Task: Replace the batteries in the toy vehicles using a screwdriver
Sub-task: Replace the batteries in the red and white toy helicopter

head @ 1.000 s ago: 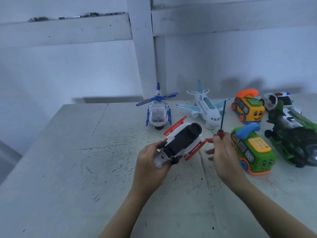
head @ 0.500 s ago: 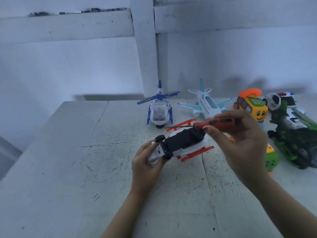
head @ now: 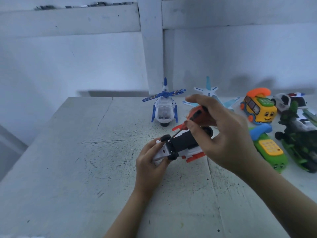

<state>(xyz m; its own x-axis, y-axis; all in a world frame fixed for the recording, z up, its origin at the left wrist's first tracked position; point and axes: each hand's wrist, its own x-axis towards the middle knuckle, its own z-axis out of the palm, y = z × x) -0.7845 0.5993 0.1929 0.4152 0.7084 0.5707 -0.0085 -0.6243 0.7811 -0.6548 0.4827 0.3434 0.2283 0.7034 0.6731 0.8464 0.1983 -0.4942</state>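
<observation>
**A:** Flipped white-and-red toy is gripped at one end by the left hand, over the table. The screwdriver is pinched in the right hand, tip on the black underside.

**B:** Slanted like that, the screw could easily get stripped.

Upturned white-orange toy, red screwdriver at underside
</observation>
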